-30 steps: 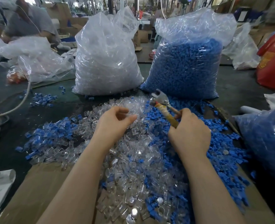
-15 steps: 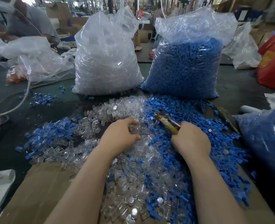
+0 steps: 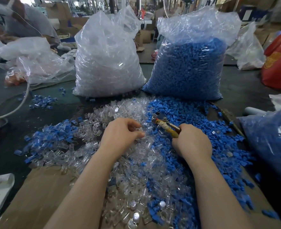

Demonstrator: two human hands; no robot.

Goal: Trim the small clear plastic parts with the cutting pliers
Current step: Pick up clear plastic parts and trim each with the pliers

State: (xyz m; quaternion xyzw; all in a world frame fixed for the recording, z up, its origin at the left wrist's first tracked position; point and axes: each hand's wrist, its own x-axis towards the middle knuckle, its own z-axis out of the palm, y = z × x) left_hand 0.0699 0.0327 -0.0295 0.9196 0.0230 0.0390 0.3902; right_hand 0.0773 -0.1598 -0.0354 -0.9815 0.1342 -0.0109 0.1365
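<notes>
Two hands work over the clear-parts pile: your left hand pinches a clear part beside the cutting pliers, gripped by your right hand for trimming.

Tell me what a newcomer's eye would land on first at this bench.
Two tall plastic sacks stand side by side at the back: the bag of clear parts on the left, the bag of blue parts on the right. In front spreads a loose heap of clear pieces mixed with blue ones. Over it, the right hand grips the cutting pliers, while the left hand pinches something small and clear.
</notes>
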